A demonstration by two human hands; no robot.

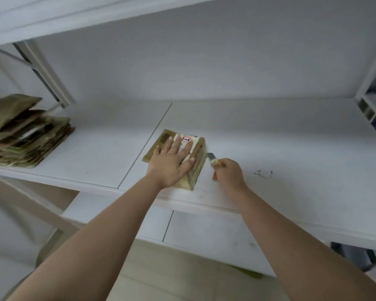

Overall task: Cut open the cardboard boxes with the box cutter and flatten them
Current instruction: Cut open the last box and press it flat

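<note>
Nearest, two bare forearms reach forward over the front edge of the white shelf [291, 131].

Item: right hand [229, 173], fingers curled round the box cutter [214, 160]; short blade out, pointing at the box's right side, tip just beside it; contact cannot be told.

Item: left hand [172, 161], flat, fingers straight and spread, pressing on top of the cardboard box [199, 168]; fingertips lie on the white shipping label [188, 141].

Item: cardboard box, small, brown, standing whole near the shelf's front edge, label side up. No cut is visible; this one appears yet to be opened and flattened.

Item: stack of flattened cardboard [24, 135], far left on the same shelf, well apart from the box. Judged as finished work, so the task looks partly done, with at least the present box left.

Farther: dark smudge [264, 173] on the shelf at right; white back panel and upper shelf beyond.
</note>
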